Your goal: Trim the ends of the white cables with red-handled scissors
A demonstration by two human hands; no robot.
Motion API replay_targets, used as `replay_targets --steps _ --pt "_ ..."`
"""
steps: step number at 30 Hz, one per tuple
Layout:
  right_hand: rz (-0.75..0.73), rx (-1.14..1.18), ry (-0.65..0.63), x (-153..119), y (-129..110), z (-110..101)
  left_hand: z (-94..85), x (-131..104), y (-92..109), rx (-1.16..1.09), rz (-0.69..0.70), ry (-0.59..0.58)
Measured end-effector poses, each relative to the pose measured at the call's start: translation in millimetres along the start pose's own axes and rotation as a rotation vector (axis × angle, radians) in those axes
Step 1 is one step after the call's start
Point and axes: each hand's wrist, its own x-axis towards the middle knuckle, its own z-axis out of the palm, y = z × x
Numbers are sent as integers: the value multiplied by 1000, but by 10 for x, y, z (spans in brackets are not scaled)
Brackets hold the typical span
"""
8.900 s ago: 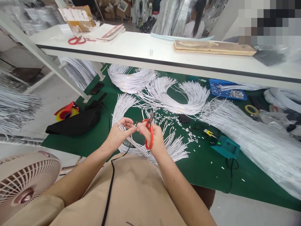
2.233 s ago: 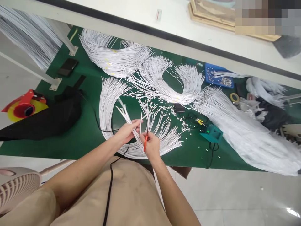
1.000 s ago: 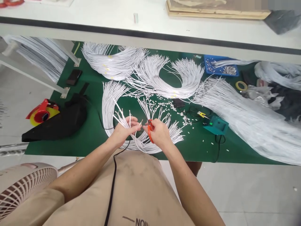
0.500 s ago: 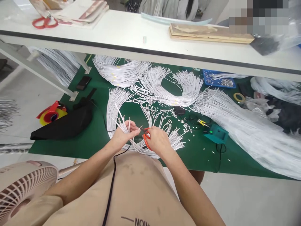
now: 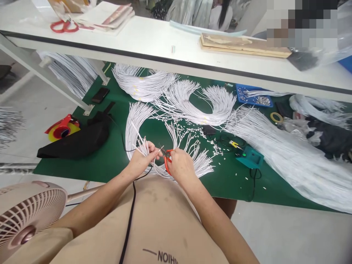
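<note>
My left hand [image 5: 143,156] is closed round several white wires, their ends sticking up past the fingers. A wire end shows at its fingertips, close to the jaws of red-handled pliers [image 5: 167,165]. My right hand [image 5: 181,164] grips those pliers by the handles. Beneath both hands a curved bundle of white wires [image 5: 134,123] lies on the green mat [image 5: 90,167]. Small white scraps [image 5: 192,128] are scattered beyond the right hand. Two more looped wire bundles [image 5: 145,86] lie farther back.
A teal device [image 5: 251,157] with a cord and a long wire bundle [image 5: 297,165] lie at the right. A blue tray [image 5: 254,96] holds small metal parts. At the left are a tape dispenser [image 5: 63,129], black cloth [image 5: 79,141] and a fan [image 5: 30,216]. A white shelf [image 5: 137,40] spans the back.
The pliers' jaws have moved slightly left, away from the wire end, and tilted a little. The left hand still holds the wires. The whole view has shifted slightly.
</note>
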Motion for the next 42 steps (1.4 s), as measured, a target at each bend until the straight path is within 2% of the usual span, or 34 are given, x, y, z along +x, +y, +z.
replay_targets --steps 3,5,11,14,20,26,29,31,33,38,42 --pt "8 81 12 -29 42 -19 29 -19 20 23 2 -10" --pt "41 235 -12 -24 92 -56 44 -32 32 32 -2 -9" --pt "187 1152 6 90 124 -162 74 -76 41 47 -2 -45" --pt "210 1375 0 116 85 -168 87 -95 40 65 -8 -59" --pt "236 1443 -21 91 62 -145 87 -117 49 58 -24 -79" --pt "349 1430 43 101 -109 -110 108 -100 37 121 -3 23" --pt "323 1500 -31 110 -129 -110 115 -77 31 181 38 57" --pt "288 1594 -66 120 -86 -109 109 -69 38 146 16 48" --pt "264 1646 -48 132 -23 -102 97 -66 53 102 -17 24" --pt "283 1565 -70 148 52 -79 79 -52 77 119 -44 -21" --pt "285 1514 -41 140 37 -99 87 -30 78 117 -53 -30"
